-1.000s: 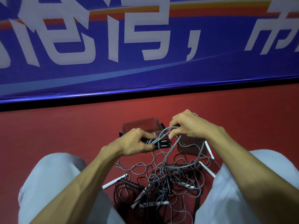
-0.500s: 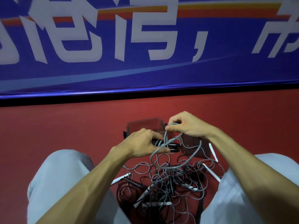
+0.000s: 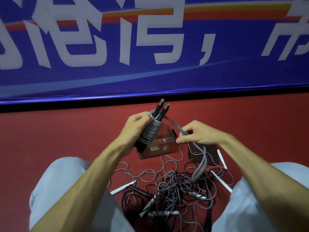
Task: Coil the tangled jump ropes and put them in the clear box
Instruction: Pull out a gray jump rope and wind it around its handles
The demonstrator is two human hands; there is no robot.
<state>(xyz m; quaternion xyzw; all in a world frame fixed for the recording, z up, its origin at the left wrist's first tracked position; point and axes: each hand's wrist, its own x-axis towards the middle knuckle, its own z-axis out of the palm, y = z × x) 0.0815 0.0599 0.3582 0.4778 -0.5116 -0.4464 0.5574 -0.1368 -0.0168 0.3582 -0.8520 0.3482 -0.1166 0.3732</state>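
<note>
My left hand point(image 3: 135, 127) grips a pair of black jump-rope handles point(image 3: 158, 111) held upright and tilted, with grey cord wound tightly around them point(image 3: 151, 131). The loose end of that grey cord point(image 3: 173, 125) runs to my right hand point(image 3: 199, 135), which pinches it; a doubled loop hangs down below point(image 3: 201, 166). Behind the hands sits the clear box point(image 3: 158, 149) on the red floor. A tangle of grey and black ropes point(image 3: 173, 190) with white handles point(image 3: 122, 187) lies between my knees.
The clear lid point(image 3: 203, 156) lies right of the box, partly under cord. My knees in light trousers point(image 3: 55, 190) flank the tangle. A blue banner point(image 3: 150, 47) stands along the far edge of the red floor.
My left hand has lifted and tipped the black handles upright, with more grey cord wound on them. My right hand has moved right and down, drawing the cord's loose end out.
</note>
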